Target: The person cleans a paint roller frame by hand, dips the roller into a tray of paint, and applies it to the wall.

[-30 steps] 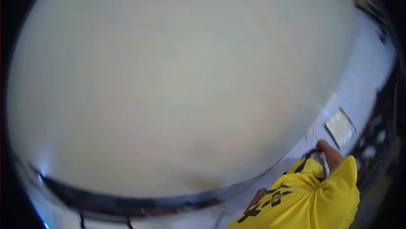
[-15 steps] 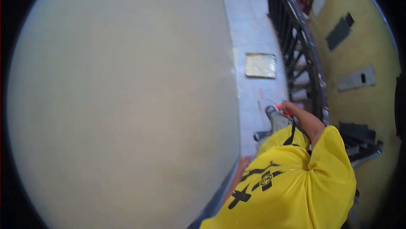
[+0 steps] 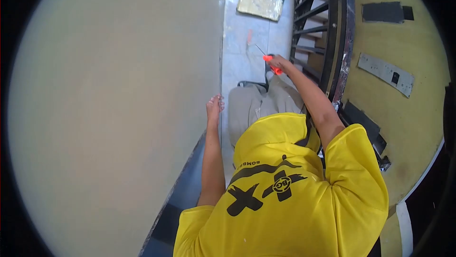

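Note:
My right hand (image 3: 280, 64) is closed around the orange handle (image 3: 272, 65) of a small paint roller. A thin metal rod runs from the handle to the pale orange roller head (image 3: 250, 37), which is over the whitish floor. Near the plain wall, my left hand (image 3: 215, 102) has its fingers curled, with white marks on them; whether it holds anything cannot be made out. Beyond the roller, a rectangular tray (image 3: 261, 2) with a pale, shiny inside lies on the floor.
The large beige wall (image 3: 118, 91) fills the left side. A dark railing (image 3: 332, 34) with bars runs along the right. Past it, a yellowish surface (image 3: 380, 95) carries dark grey patches and a light grey plate (image 3: 386, 74). My bent knees are below the hands.
The view has shifted, and the tray now appears higher and more to the left. My left hand has come up into fuller view beside the wall. The roller stays in my right hand.

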The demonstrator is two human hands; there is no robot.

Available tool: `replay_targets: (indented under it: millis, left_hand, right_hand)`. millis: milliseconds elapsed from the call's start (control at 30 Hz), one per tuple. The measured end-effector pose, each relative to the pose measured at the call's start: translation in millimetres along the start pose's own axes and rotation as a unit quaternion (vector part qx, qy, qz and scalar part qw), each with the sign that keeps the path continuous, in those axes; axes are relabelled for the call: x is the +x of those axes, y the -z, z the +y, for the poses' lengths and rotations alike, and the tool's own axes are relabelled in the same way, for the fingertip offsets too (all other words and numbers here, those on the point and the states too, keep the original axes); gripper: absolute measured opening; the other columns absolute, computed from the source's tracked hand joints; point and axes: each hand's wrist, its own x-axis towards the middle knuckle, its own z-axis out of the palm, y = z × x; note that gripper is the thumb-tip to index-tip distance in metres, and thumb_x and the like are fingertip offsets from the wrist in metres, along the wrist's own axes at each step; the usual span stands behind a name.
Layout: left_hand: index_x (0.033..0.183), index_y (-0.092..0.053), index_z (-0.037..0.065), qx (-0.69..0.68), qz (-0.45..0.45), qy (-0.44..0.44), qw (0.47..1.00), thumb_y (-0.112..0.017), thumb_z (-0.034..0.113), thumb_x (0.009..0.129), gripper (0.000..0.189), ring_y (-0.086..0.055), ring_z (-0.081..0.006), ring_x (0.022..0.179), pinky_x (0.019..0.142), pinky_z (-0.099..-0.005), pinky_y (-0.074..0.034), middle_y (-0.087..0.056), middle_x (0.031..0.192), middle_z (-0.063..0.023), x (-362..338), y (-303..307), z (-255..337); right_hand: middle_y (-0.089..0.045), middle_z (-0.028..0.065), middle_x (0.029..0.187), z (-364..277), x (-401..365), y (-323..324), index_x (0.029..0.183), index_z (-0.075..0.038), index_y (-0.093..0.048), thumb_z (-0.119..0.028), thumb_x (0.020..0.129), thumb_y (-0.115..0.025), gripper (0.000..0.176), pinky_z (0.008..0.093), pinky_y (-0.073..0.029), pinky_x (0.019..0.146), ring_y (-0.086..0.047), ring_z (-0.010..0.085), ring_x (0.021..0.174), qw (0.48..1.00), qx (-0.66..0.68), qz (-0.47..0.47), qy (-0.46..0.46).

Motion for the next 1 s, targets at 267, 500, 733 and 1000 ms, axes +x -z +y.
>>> replay_targets:
  millis: [267, 500, 733, 1000]
  left_hand:
    - [0.109, -0.057, 0.005, 0.287, 0.028, -0.067, 0.955, -0.063, 0.04, 0.081, 0.045, -0.056, -0.0264, 0.095, 0.079, -0.0438, -0.046, -0.06, 0.102, -0.0097, 81, -59, -136]
    - [0.139, -0.032, 0.02, 0.532, 0.0, 0.119, 0.838, -0.072, 0.054, 0.066, 0.09, -0.034, -0.0369, 0.122, 0.091, -0.0634, -0.035, -0.034, 0.135, -0.0136, 96, -157, -57]
    - [0.141, -0.026, 0.017, 0.562, -0.043, 0.106, 0.819, -0.07, 0.059, 0.065, 0.098, -0.033, -0.0431, 0.122, 0.091, -0.0641, -0.034, -0.032, 0.134, -0.0189, 136, -137, -64]
    - [0.138, -0.03, 0.012, 0.609, 0.002, 0.078, 0.789, -0.07, 0.06, 0.064, 0.097, -0.038, -0.0365, 0.115, 0.087, -0.0571, -0.039, -0.037, 0.127, -0.0139, 152, -160, -66]
  right_hand:
    - [-0.06, 0.012, 0.072, -33, 91, -26, 0.079, 0.002, -0.06, -0.012, 0.078, -0.063, 0.014, 0.0368, -0.042, 0.044, -0.055, 0.0191, 0.053, 0.989, 0.12, -0.083, -0.029]
    - [-0.052, 0.0063, 0.059, -51, 188, -58, 0.086, 0.001, -0.054, -0.014, 0.083, -0.062, 0.017, 0.0313, -0.041, 0.037, -0.051, 0.0162, 0.043, 0.986, 0.064, -0.155, 0.015]
    - [-0.064, 0.0149, 0.066, -90, 198, -62, 0.077, 0.007, -0.062, -0.018, 0.075, -0.058, 0.026, 0.0365, -0.049, 0.052, -0.062, 0.0248, 0.058, 0.989, -0.047, -0.141, 0.008]
    - [-0.058, 0.007, 0.064, -119, 219, -55, 0.104, 0.004, -0.057, -0.023, 0.08, -0.059, 0.036, 0.0319, -0.042, 0.045, -0.052, 0.0154, 0.05, 0.982, -0.081, -0.167, 0.029]
